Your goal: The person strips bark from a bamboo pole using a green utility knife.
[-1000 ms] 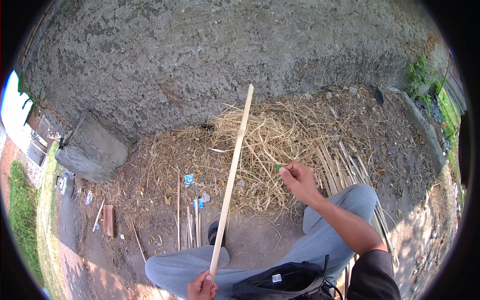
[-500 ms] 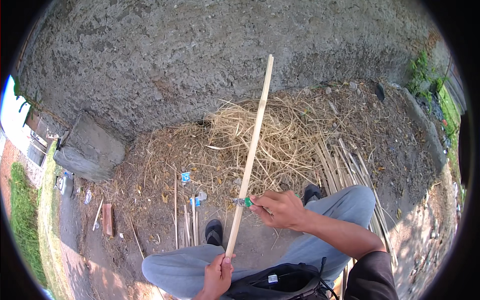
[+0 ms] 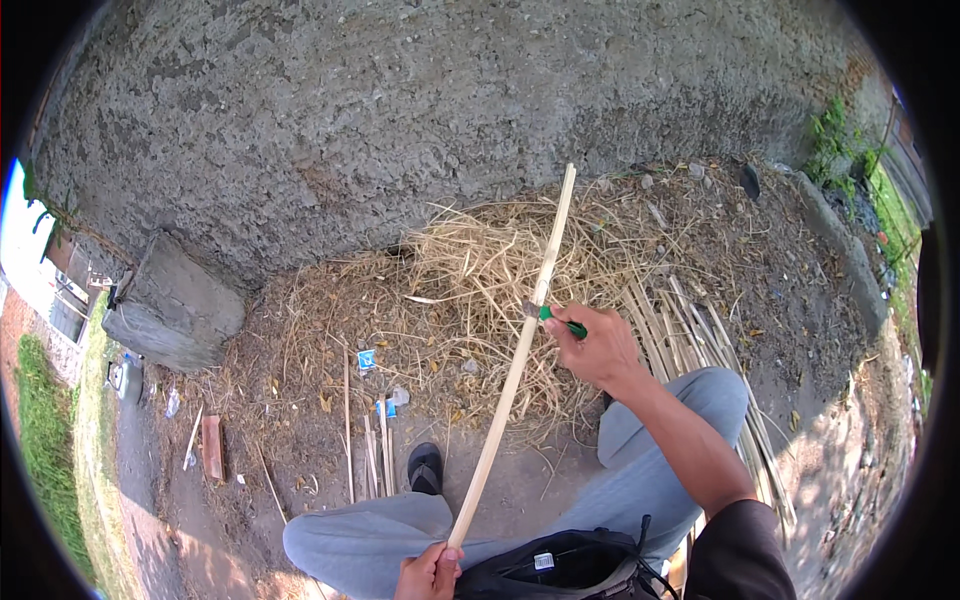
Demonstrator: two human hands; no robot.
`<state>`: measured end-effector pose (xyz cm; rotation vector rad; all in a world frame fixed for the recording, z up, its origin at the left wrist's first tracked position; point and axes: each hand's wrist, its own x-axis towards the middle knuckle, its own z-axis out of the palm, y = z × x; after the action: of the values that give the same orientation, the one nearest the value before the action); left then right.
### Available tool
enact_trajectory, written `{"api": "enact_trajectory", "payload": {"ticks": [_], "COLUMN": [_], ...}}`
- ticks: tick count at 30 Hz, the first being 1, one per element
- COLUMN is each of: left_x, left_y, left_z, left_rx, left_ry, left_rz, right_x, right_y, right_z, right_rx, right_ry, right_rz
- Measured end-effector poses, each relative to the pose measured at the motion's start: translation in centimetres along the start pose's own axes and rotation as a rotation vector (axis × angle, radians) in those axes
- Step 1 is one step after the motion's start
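Observation:
A long, pale wooden strip, likely split bamboo, slants up and away from me between my knees. My left hand is closed around its near end. In my right hand is a small knife with a green handle, fingers wrapped around it. Its short blade lies across the strip, a little beyond the middle. The strip's far end points toward the wall, above a heap of straw-coloured shavings.
A rough grey wall rises ahead. More strips lie by my right leg, and a few thin sticks near my left foot. A concrete block and a red brick are at left. An open black bag rests on my lap.
My right hand and the knife have slid away from me along the strip. The strip's far end has dropped and shifted slightly right. My left hand has moved a little lower, still holding the near end.

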<state>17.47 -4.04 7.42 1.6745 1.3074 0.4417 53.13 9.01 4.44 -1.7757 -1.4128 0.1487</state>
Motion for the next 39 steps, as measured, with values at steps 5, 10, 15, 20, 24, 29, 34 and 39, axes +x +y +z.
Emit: {"api": "enact_trajectory", "payload": {"ticks": [5, 10, 15, 20, 24, 29, 34, 39], "left_x": [-1.6, -4.5, -0.5, 3.7, 5.3, 5.2, 1.6, -0.2], "left_y": [0.3, -3.7, -4.4, -3.4, -2.7, -1.3, -0.6, -1.4], "left_z": [-1.4, -3.6, -2.1, -0.9, -0.9, 0.4, -0.7, -0.9], "left_rx": [-0.030, 0.138, -0.058, -0.180, -0.312, -0.077, -0.050, -0.081], "left_ry": [-0.090, -0.004, 0.155, 0.111, -0.064, 0.005, -0.070, -0.107], "left_rz": [-0.097, -0.084, -0.194, -0.124, -0.189, -0.038, -0.031, -0.132], "right_x": [2.3, 5.0, -1.2, -5.1, -5.4, -3.6, 2.3, 2.5], "right_y": [2.2, 3.9, -0.9, -4.7, -4.8, -3.4, 1.9, 3.9], "right_z": [-0.2, -1.3, 2.6, 4.2, 4.4, 3.7, 0.8, 0.6], "right_rx": [-0.026, -0.025, 0.608, 0.441, 0.343, 0.120, 0.118, 0.111], "right_ry": [0.099, 0.348, -0.162, -0.288, -0.252, -0.146, -0.017, 0.178], "right_rz": [0.101, 0.213, 0.187, -0.214, -0.374, -0.301, 0.033, 0.050]}}
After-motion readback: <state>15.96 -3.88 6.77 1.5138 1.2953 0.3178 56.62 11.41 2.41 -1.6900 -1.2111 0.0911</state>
